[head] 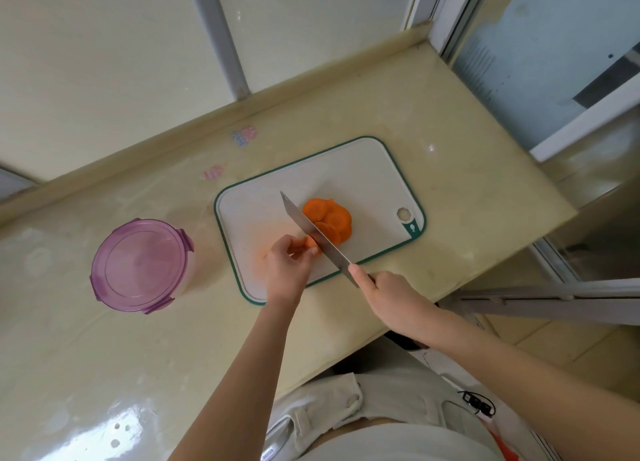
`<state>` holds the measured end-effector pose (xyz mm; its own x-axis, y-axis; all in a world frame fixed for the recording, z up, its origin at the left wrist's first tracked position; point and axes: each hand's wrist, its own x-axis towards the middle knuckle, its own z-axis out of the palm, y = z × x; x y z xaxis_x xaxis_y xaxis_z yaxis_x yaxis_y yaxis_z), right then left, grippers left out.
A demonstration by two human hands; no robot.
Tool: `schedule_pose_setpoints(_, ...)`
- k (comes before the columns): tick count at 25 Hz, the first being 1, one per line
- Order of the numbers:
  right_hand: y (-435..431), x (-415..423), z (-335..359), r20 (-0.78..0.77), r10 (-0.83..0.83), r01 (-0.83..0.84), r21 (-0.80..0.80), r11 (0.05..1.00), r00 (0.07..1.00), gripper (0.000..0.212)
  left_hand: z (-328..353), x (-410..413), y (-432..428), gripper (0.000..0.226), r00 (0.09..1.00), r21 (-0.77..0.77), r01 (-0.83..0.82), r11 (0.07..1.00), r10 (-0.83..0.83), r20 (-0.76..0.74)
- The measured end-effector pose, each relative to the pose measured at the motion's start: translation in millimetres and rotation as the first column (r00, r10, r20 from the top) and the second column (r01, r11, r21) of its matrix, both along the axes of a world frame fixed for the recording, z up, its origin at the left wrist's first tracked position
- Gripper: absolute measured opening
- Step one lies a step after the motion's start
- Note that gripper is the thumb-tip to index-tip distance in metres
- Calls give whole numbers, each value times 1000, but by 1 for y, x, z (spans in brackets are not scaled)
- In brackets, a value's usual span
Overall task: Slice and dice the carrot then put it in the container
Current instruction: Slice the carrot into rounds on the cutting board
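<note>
A white cutting board (pixel 367 169) with a green rim lies on the counter. On it rests a heap of orange carrot slices (pixel 329 220). My left hand (pixel 289 263) pinches a small carrot stub (pixel 309 241) against the board. My right hand (pixel 384 292) grips the handle of a knife (pixel 311 232), whose blade runs across the board between the stub and the slices. The container (pixel 138 265), with a purple lid clipped on, stands left of the board.
The beige counter (pixel 467 183) ends at a raised back ledge and at a right edge near a window frame. Small stickers (pixel 244 135) lie on the counter behind the board. A grey bar (pixel 554 298) juts out below the counter at right.
</note>
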<state>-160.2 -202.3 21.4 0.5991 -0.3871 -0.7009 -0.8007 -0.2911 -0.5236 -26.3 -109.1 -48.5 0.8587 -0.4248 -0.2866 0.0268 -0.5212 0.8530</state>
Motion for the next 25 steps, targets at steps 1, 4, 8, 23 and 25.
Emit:
schedule_pose_setpoints(1,1,-2,-1,0,-9,9,-1,1000,1000,58,-1,1,0,10,1000,15,2,1000,-2,7)
schedule_pose_setpoints(4,0,10,-6,40,-26,27,-10,1000,999,57,-5,2,-1,10,1000,50,19,999,-20,18)
schedule_pose_setpoints(8,-4,37,-19,78,8,-9,8,1000,997,46,-6,2,0,9,999,68,31,997,-33,35)
schedule_pose_setpoints(23,-23,47,-30,166,-15,26,-67,997,986,54,-2,-1,1,11,1000,0,12,1000,-12,29)
schedule_pose_setpoints(25,-26,44,-27,186,-9,26,-90,996,982,54,-2,-2,1,13,1000,-23,-2,1000,2,13)
